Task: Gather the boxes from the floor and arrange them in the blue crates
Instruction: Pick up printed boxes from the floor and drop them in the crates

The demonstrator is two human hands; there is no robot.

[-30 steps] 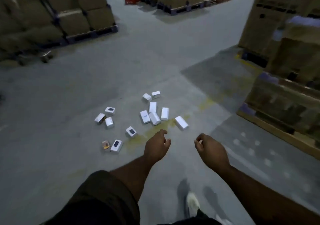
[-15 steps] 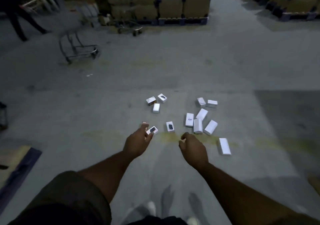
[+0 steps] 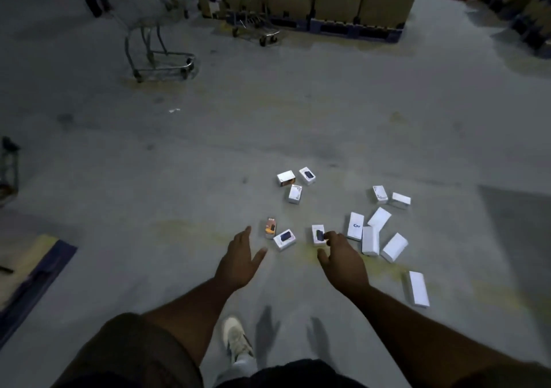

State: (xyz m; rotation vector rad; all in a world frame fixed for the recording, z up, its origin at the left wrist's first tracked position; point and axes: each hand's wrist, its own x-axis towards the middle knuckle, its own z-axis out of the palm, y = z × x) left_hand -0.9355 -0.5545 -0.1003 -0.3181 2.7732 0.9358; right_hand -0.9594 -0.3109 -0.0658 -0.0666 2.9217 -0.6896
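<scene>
Boxes [image 3: 343, 226] lie scattered on the floor [image 3: 208, 163] just ahead of us; they look like light, stiff cardboard, best pinched across the short sides. Our left hand [image 3: 240, 261] and right hand [image 3: 343, 259] hover spread, empty.

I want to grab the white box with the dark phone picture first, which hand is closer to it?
Right. The right hand has fingertips at the edge of that box, open; the left hand is spread nearer the orange box.

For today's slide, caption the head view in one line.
Both open hands, left and right, reach toward small boxes scattered on a warehouse floor.
</scene>
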